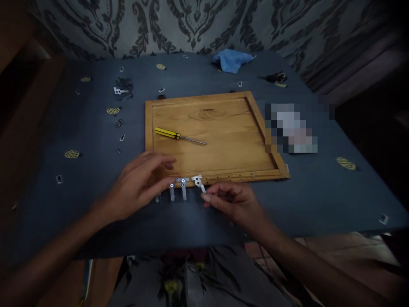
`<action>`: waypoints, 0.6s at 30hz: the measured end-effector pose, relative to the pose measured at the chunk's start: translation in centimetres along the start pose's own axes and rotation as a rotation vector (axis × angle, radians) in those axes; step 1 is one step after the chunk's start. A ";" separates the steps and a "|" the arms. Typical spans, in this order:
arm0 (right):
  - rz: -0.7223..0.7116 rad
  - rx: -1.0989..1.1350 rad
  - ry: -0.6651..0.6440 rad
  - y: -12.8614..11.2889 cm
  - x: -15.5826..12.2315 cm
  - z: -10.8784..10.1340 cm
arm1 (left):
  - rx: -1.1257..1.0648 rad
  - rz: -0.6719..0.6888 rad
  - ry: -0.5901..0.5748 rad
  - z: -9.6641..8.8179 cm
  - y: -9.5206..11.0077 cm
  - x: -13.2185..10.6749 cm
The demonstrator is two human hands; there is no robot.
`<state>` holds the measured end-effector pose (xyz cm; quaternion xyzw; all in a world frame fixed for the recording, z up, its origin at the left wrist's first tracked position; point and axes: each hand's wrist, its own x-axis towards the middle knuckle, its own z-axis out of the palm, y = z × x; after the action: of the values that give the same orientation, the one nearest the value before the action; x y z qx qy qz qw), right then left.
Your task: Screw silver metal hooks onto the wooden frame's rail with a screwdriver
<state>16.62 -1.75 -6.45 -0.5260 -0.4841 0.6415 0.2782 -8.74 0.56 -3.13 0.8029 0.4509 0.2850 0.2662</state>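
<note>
While my left hand [140, 184] hovers low over the table, it is loosely open, with the fingers spread and a little bent, and it holds nothing. Its fingertips are at the left bracket [171, 192], a small metal piece with a screw head; I cannot tell if they really touch it. Just right of this one lies the middle bracket [183, 187], of the same kind, and both point with their legs toward me.

My right hand [233, 202] is more closed, with the fingers curled together. Its first fingertip is at the leg end of the right bracket [198, 181], which lies tilted. I cannot tell whether I pinch the bracket or only touch it. So the three brackets lie in a row between my two hands, just beside both, and the left hand is a little farther than the right.

All three brackets are at the near edge of the wooden board [223, 149], at its left part, and their heads touch this edge or lie very close to it. On the board, farther and a little left, rests a yellow screwdriver [175, 134] with its tip to the right.

The board lies on a dark blue tablecloth [319, 192]. Some small metal parts [121, 90] are far on the left, well apart from my hands, and a blue cloth [231, 60] is at the far side.
</note>
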 end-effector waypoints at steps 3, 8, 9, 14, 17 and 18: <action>0.025 0.028 -0.009 0.6 -0.1 0.1 | 0.072 0.086 -0.078 0.9 1.3 0.1; 0.029 0.050 -0.089 0.3 0.4 0.4 | 0.197 0.113 -0.160 2.4 2.2 0.2; 0.024 0.050 -0.100 0.1 0.4 0.4 | 0.218 0.117 -0.168 2.7 2.2 0.1; -0.065 0.047 -0.131 -0.4 0.6 0.5 | 0.259 0.116 -0.183 3.4 2.1 0.1; -0.096 0.031 -0.132 -0.4 0.8 0.6 | 0.262 0.123 -0.184 3.7 2.0 0.2; -0.103 0.021 -0.130 -0.4 0.8 0.6 | 0.261 0.124 -0.183 3.8 2.0 0.2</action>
<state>15.77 -1.07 -6.43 -0.4545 -0.5208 0.6642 0.2845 -4.90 -0.81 -4.36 0.8795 0.4075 0.1655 0.1816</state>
